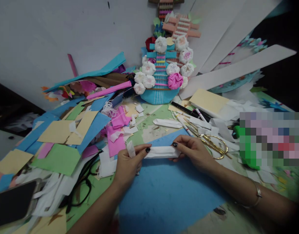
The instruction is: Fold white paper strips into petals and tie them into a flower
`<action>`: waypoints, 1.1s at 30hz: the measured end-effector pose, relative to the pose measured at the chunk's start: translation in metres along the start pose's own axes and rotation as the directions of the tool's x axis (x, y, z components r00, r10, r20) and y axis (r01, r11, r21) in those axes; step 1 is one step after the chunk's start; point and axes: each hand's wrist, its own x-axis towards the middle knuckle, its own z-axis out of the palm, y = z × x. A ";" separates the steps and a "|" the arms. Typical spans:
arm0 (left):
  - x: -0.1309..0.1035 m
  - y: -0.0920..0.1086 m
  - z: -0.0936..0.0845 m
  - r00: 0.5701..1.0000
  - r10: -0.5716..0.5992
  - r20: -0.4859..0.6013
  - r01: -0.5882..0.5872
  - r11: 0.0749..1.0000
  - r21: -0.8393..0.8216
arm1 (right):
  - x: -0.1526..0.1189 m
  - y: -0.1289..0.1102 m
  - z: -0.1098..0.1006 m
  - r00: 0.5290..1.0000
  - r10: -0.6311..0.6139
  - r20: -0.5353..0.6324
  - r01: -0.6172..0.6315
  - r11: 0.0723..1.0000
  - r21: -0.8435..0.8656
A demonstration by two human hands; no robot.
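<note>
A folded white paper strip (161, 152) stretches level between my two hands, above a blue sheet (171, 195). My left hand (131, 162) pinches its left end between thumb and fingers. Another small white paper piece (131, 149) sticks up from the same hand, by the index finger. The strip's right end is pinched by my right hand (190, 150), thumb on the near side. Just beyond the strip lies a similar folded white strip (167, 123). Gold-handled scissors (214, 146) rest right beside my right hand.
Coloured paper scraps (58, 159), glasses (82, 191) and a phone (16, 201) crowd the left. A blue paper guitar (160, 94) with white paper flowers (149, 69) leans at the wall. Black marker (184, 109) and a cream pad (208, 100) lie back right.
</note>
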 end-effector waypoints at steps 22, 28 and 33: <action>-0.004 0.002 0.005 0.983 0.161 -0.084 -0.133 0.953 0.271 | -0.005 0.001 0.007 0.989 -0.093 0.112 0.111 0.978 -0.175; -0.005 0.005 0.006 0.992 0.123 -0.039 -0.109 0.959 0.263 | -0.007 0.003 0.005 0.988 -0.101 0.116 0.118 0.981 -0.151; -0.005 0.009 0.004 0.988 0.146 0.053 -0.154 0.953 0.262 | -0.007 0.005 0.002 0.985 -0.110 0.133 0.126 0.984 -0.124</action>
